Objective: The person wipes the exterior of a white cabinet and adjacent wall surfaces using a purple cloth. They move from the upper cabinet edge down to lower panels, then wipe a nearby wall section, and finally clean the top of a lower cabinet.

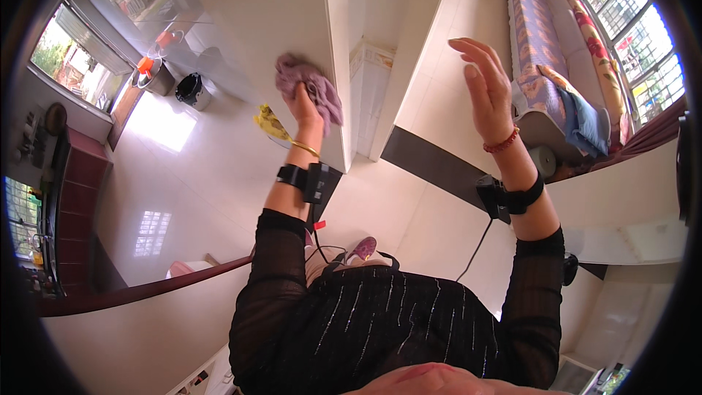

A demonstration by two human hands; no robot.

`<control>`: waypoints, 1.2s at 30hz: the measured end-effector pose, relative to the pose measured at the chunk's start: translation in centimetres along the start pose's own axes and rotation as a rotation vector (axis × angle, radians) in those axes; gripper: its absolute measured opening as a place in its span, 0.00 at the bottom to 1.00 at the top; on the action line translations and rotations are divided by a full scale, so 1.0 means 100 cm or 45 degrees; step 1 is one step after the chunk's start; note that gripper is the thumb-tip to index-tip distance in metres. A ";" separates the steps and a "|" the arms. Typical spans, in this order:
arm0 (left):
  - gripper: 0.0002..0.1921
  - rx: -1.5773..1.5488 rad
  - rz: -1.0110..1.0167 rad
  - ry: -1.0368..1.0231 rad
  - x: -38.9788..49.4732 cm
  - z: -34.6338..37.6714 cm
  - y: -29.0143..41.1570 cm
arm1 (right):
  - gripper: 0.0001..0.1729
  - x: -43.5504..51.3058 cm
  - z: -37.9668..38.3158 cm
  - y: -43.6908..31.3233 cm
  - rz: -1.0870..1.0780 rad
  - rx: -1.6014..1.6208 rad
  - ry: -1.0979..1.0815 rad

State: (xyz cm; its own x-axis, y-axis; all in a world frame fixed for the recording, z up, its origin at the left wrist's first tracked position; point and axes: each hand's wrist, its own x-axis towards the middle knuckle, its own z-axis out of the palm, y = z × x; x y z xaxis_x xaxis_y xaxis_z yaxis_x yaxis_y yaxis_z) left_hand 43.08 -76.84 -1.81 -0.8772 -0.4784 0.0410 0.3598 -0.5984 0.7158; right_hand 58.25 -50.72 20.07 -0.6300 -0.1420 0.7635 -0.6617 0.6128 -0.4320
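My left hand [305, 104] grips a bunched mauve cloth [315, 85]. The cloth lies over the pale wall [274, 16] close to its vertical corner edge; whether it presses on the surface, I cannot tell. A gold bangle and a black strapped device [315, 182] are on that forearm. Raised on the other side, my right hand [488, 93] is empty, with its thumb apart from the slightly bent fingers. It wears a red beaded bracelet [501, 140], with another strapped device [493, 197] below. Between the hands is a white door frame [403, 55].
A black bucket [190, 90] and a grey bin [159, 78] with an orange item stand by the open door at far left. Dark red cabinets [82, 186] line the kitchen side. A covered sofa [535, 38] is at right. Cables hang from both wrist devices.
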 end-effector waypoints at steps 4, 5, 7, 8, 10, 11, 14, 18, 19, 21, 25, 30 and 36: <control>0.18 0.331 0.391 -0.388 -0.004 0.060 0.067 | 0.15 -0.016 -0.028 0.005 0.124 0.002 0.080; 0.19 0.452 0.510 -0.483 -0.010 0.076 0.077 | 0.15 -0.021 -0.032 0.006 0.169 0.026 0.118; 0.28 0.678 0.815 -0.707 -0.051 0.096 0.073 | 0.16 -0.030 -0.035 0.008 0.169 0.037 0.139; 0.33 0.713 0.635 -0.931 -0.067 0.104 0.069 | 0.16 -0.036 -0.038 0.009 0.193 0.048 0.131; 0.36 0.845 0.637 -0.998 -0.079 0.121 0.054 | 0.16 -0.047 -0.043 0.010 0.213 0.005 0.101; 0.37 1.012 0.661 -0.975 -0.078 0.130 0.044 | 0.16 -0.053 -0.047 0.011 0.240 0.005 0.085; 0.33 1.260 0.840 -0.983 -0.051 0.145 0.015 | 0.15 -0.074 -0.057 0.015 0.334 -0.009 0.081; 0.20 1.139 0.209 -1.064 -0.012 0.144 -0.022 | 0.14 -0.100 -0.065 0.031 0.511 0.015 0.091; 0.17 1.244 0.408 -1.104 -0.006 0.142 -0.029 | 0.14 -0.106 -0.065 0.035 0.565 0.024 0.083; 0.13 1.362 0.532 -1.132 -0.003 0.138 -0.041 | 0.14 -0.116 -0.068 0.043 0.578 -0.021 0.047; 0.20 1.183 0.393 -1.058 -0.017 0.126 -0.052 | 0.14 -0.124 -0.068 0.054 0.574 -0.038 -0.017; 0.18 0.999 0.387 -1.083 -0.030 0.108 -0.060 | 0.14 -0.087 -0.057 0.082 0.559 0.030 -0.141; 0.27 0.902 0.567 -0.390 0.000 0.100 -0.077 | 0.13 -0.016 -0.035 0.127 0.402 0.101 -0.194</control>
State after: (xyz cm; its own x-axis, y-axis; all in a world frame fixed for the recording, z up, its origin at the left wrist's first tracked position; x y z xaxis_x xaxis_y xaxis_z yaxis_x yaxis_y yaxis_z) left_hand 37.13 -65.76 -0.35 -0.7858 -0.3184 0.5303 0.4956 0.1888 0.8478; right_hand 52.30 -39.96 15.06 -0.8578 -0.0734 0.5087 -0.4507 0.5834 -0.6757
